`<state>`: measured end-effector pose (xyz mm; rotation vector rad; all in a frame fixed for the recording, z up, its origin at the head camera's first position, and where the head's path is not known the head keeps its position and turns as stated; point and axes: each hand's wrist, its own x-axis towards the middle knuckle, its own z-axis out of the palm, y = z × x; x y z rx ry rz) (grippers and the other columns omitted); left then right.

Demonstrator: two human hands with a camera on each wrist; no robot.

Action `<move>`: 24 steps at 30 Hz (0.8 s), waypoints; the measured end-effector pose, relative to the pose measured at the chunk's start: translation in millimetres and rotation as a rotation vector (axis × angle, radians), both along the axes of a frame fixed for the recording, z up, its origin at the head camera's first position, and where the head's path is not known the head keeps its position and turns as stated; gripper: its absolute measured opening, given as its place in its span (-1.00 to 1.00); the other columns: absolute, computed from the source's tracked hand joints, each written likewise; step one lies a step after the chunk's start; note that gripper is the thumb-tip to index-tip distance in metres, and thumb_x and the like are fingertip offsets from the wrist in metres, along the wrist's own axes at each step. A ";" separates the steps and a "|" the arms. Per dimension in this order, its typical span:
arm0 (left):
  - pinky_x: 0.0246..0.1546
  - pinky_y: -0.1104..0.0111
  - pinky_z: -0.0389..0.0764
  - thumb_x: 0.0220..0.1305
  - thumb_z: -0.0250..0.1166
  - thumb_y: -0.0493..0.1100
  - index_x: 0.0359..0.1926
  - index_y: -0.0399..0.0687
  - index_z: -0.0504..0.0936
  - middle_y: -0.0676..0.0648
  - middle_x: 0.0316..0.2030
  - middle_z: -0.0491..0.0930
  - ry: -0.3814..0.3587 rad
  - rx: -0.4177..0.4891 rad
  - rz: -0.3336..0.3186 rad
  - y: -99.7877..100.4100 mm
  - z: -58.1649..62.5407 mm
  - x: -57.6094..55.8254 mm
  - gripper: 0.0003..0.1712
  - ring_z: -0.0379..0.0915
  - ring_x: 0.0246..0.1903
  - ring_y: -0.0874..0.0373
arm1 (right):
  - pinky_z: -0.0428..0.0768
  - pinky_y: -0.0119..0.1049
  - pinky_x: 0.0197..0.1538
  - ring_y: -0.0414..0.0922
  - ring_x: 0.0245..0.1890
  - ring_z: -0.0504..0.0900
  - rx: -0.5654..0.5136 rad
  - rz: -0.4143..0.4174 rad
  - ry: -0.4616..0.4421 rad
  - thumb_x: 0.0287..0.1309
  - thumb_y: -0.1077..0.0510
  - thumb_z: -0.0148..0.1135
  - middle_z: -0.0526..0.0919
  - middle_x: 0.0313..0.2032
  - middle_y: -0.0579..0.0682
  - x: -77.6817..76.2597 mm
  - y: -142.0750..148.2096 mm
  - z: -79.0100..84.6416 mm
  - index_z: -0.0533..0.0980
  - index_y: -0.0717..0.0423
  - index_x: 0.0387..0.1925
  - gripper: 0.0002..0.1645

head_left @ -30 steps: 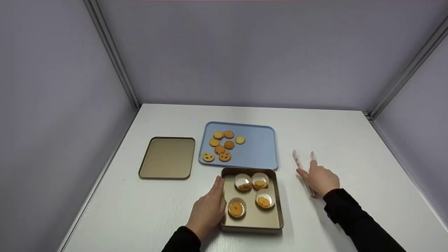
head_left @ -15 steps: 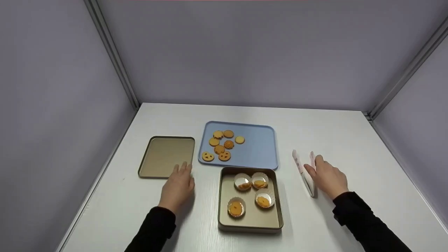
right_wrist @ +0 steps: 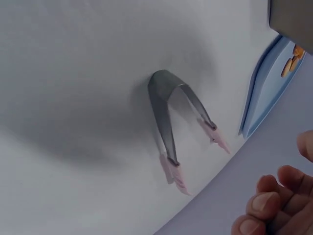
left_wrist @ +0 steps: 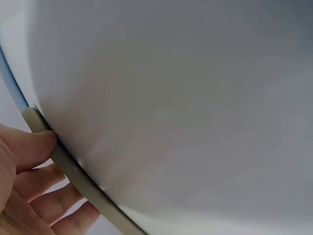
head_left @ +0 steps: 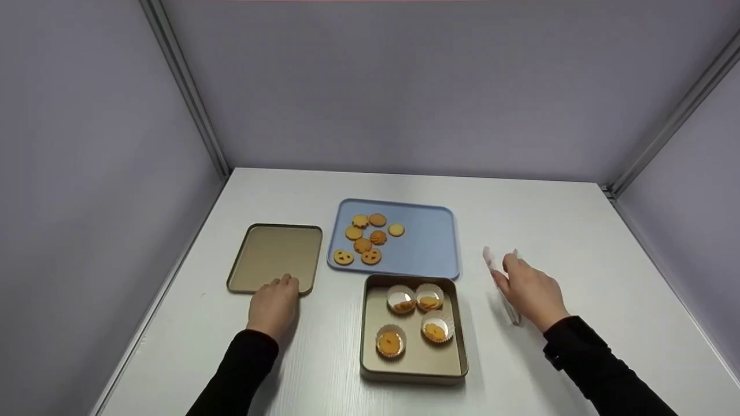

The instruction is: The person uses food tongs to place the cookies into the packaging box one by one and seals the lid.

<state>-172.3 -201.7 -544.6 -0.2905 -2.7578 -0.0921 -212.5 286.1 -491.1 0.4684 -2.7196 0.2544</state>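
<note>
My left hand (head_left: pixel 273 309) holds the near edge of a shallow square gold lid (head_left: pixel 277 251) on the table. In the left wrist view, its thumb (left_wrist: pixel 41 144) presses the rim on the near side while the fingers reach over the far side. My right hand (head_left: pixel 535 297) hovers over metal tongs (right_wrist: pixel 159 107) with pink tips. Its fingers are loosely bent and apart from the tongs in the right wrist view. Between the hands stands a deep gold tin (head_left: pixel 422 364), holding several pleated paper cups with cookies, such as this cup (head_left: pixel 391 342).
Behind the tin lies a blue tray (head_left: pixel 430 242) with several cookies (head_left: pixel 362 245) on its left half. All of it stands on a white table (head_left: pixel 191 358), enclosed by grey panels (head_left: pixel 381 86) at the back and sides.
My left hand has left the tin's left side, moved left and taken hold of the lid's near edge. The right hand has lifted off the tongs and hovers close by.
</note>
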 end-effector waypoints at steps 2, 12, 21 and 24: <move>-0.41 0.07 0.65 0.16 0.29 -0.50 -0.40 -0.28 0.54 -0.22 -0.34 0.64 0.034 -0.040 -0.015 0.6 2.7 1.0 -0.88 0.62 -0.39 -0.14 | 0.28 -0.16 -0.70 -0.06 -0.75 0.30 -0.001 0.015 0.026 0.32 0.11 0.33 0.34 -0.66 0.01 0.3 -3.4 1.8 0.37 0.16 -0.34 -0.69; -0.61 0.18 0.54 0.21 0.37 -0.43 -0.34 -0.18 0.38 -0.18 -0.47 0.64 0.133 -0.107 -0.019 0.9 43.3 11.9 -0.72 0.58 -0.55 -0.04 | 0.26 -0.22 -0.70 -0.14 -0.73 0.22 0.014 0.103 0.145 0.23 0.22 0.37 0.31 -0.63 -0.06 2.9 -13.5 8.3 0.35 0.15 -0.34 -0.71; -0.76 0.15 0.46 0.19 0.26 -0.54 -0.35 -0.23 0.36 -0.18 -0.62 0.52 0.353 0.038 -0.047 1.9 99.2 22.1 -0.74 0.47 -0.70 -0.02 | 0.38 -0.17 -0.69 -0.07 -0.71 0.41 -0.006 0.156 0.238 0.16 0.27 0.41 0.50 -0.58 0.00 2.1 -17.9 10.0 0.47 0.18 -0.23 -0.75; -0.74 0.10 0.52 0.29 0.29 -0.44 -0.28 -0.26 0.43 -0.21 -0.55 0.61 0.353 0.190 -0.068 4.7 121.9 28.1 -0.83 0.54 -0.67 -0.06 | 0.42 -0.15 -0.68 -0.03 -0.68 0.50 -0.017 0.166 0.249 0.17 0.27 0.40 0.59 -0.53 0.03 1.8 -19.6 12.3 0.50 0.18 -0.19 -0.77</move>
